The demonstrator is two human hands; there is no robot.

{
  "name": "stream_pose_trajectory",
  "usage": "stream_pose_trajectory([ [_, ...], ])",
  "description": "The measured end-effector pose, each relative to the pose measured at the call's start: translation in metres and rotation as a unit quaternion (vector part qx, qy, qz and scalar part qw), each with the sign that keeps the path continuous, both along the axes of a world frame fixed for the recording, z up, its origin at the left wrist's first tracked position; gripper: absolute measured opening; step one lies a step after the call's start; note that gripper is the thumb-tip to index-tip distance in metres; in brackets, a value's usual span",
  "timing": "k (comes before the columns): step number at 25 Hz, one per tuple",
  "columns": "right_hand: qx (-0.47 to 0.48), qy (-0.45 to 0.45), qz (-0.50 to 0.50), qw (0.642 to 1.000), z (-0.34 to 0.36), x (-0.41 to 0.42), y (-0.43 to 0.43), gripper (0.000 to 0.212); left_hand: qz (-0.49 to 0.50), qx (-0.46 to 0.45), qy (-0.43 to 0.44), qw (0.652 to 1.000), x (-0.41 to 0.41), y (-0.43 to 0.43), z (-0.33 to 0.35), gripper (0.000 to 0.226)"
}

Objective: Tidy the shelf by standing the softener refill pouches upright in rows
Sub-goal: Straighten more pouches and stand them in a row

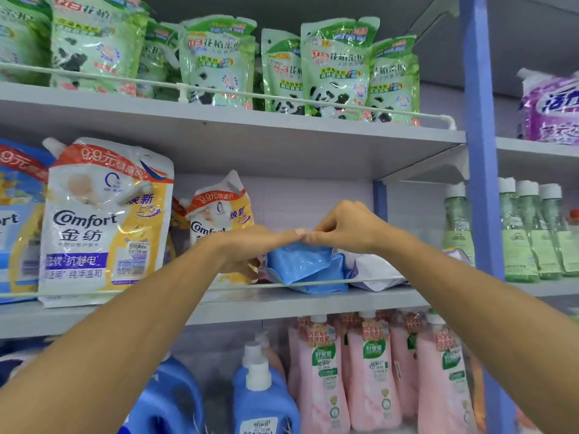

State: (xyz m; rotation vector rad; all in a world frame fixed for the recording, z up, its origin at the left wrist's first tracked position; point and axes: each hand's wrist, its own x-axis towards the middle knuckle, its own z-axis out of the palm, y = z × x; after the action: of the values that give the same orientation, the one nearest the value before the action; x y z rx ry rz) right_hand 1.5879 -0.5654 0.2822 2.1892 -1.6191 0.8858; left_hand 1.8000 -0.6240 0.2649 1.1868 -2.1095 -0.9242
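Now | crumpled blue plastic refill pouch (pixel 300 261) lies flat on grey middle shelf (pixel 250 305) | left hand (pixel 250 245) over pouch's left end, one digit straight along its top | right hand (pixel 347 227) fingers curled, tips bunched just above pouch's top edge | grip on pouch: cannot tell

There are at least seven green panda-print plastic pouches (pixel 336 73), two upright white-and-yellow Comfort softener pouches (pixel 103 220), one flat-lying blue plastic pouch (pixel 300 264) and one flat-lying white pouch (pixel 376 272). Four clear green bottles (pixel 513 242) stand at the right. Lower down are at least four pink bottles (pixel 319 386) and three blue detergent jugs (pixel 266 408).
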Motion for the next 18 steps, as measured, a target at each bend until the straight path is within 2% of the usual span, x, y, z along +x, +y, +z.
stream_pose_trajectory([
  [2, 0.026, -0.043, -0.029, 0.998, 0.003, 0.007, 0.000, 0.063, 0.009, 0.048, 0.062, 0.997, 0.002, -0.006, 0.000, 0.108],
  [4, 0.072, -0.083, -0.077, 0.991, 0.002, 0.012, -0.007, 0.074, 0.035, 0.075, 0.119, 0.989, 0.002, -0.017, -0.002, 0.103],
  [6, 0.116, -0.166, -0.075, 0.976, -0.001, 0.012, -0.015, 0.070, 0.067, 0.102, 0.158, 0.980, 0.001, -0.026, -0.004, 0.088],
  [9, 0.148, -0.224, -0.066, 0.961, 0.000, 0.011, -0.018, 0.073, 0.060, 0.140, 0.189, 0.970, 0.002, -0.031, -0.010, 0.105],
  [11, 0.154, -0.215, -0.072, 0.962, -0.001, 0.015, -0.017, 0.071, 0.049, 0.155, 0.188, 0.969, 0.004, -0.030, -0.015, 0.111],
  [15, 0.126, -0.198, -0.074, 0.969, -0.020, 0.023, -0.016, 0.063, 0.048, 0.145, 0.222, 0.963, 0.002, -0.015, -0.023, 0.062],
  [18, 0.089, -0.216, -0.057, 0.971, -0.034, 0.021, -0.016, 0.062, 0.050, 0.167, 0.266, 0.948, 0.000, -0.006, -0.027, 0.050],
])
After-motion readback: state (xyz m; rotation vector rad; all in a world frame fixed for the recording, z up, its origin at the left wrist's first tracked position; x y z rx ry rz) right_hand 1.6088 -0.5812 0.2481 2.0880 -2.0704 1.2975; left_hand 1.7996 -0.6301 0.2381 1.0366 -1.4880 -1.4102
